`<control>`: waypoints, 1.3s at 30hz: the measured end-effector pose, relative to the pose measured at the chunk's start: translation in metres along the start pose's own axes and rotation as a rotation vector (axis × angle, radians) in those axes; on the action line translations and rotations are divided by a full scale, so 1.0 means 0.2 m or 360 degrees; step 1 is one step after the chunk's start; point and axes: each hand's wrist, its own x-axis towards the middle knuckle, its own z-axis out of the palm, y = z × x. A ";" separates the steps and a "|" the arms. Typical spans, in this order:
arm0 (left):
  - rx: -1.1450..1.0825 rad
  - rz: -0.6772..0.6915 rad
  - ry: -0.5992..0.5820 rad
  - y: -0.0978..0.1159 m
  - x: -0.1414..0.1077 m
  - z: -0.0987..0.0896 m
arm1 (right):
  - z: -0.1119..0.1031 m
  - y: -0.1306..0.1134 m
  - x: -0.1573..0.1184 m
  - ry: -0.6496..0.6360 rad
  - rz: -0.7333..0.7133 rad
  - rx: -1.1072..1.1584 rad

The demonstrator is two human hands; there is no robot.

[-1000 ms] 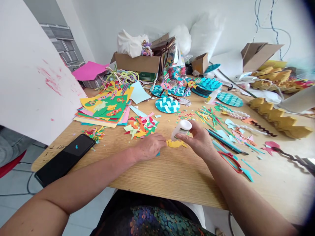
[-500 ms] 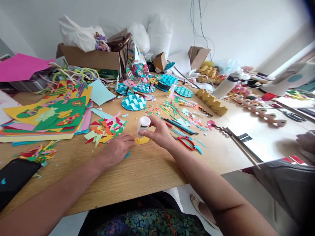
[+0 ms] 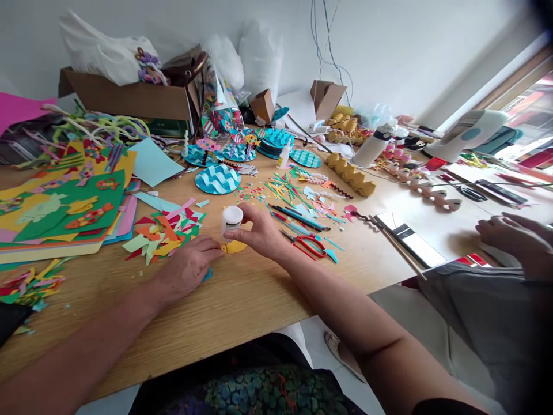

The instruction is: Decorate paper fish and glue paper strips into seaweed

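Observation:
My right hand [image 3: 264,233] grips a small white bottle [image 3: 232,221] with its flat end up, over a yellow paper piece [image 3: 234,246] on the table. At the left end of that piece, the fingertips of my left hand [image 3: 190,264] rest on it, fingers close together. A bit of blue paper [image 3: 208,274] shows beside my left hand. Left of the bottle lies a heap of coloured paper scraps [image 3: 166,230]. Red-handled pliers or scissors [image 3: 309,245] and dark pens [image 3: 300,218] lie to the right of my right hand.
Stacked coloured sheets [image 3: 97,207] lie at the left. Behind are a blue wavy disc [image 3: 218,180], a cardboard box [image 3: 129,104] and a yellow egg-carton strip [image 3: 351,174]. A white bottle [image 3: 374,147] stands tilted further right. Another person's hands [image 3: 514,233] are at the right edge.
The view has turned to the right, so the table's contents appear further left. More of the other person's hands shows. My hands keep nearly the same pose at the yellow piece.

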 end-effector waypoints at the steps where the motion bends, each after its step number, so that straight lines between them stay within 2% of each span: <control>1: -0.0002 0.0002 -0.0003 0.00 0.00 0.00 | 0.00 0.00 0.00 -0.0005 0.0000 -0.0003; 11: 0.0029 0.0040 -0.0029 0.00 0.00 0.00 | 0.00 -0.03 0.01 -0.0012 -0.0001 -0.0058; 17: 0.0048 0.0051 0.0018 -0.02 -0.01 0.02 | 0.01 -0.02 0.00 -0.0046 0.0044 -0.0083; 21: 0.0043 0.0077 0.0056 -0.02 -0.01 0.02 | -0.01 -0.03 -0.01 -0.0080 -0.0020 -0.0050; 28: 0.0058 0.0018 -0.0029 -0.01 0.00 0.01 | -0.01 -0.03 0.00 -0.0028 -0.0023 0.0004; 35: 0.0093 0.0006 -0.0051 0.00 -0.01 0.00 | -0.02 -0.02 -0.02 -0.0085 -0.0072 0.0025; 39: 0.0096 0.0006 -0.0066 -0.01 -0.01 0.01 | -0.02 -0.02 -0.03 0.0009 -0.0065 0.0009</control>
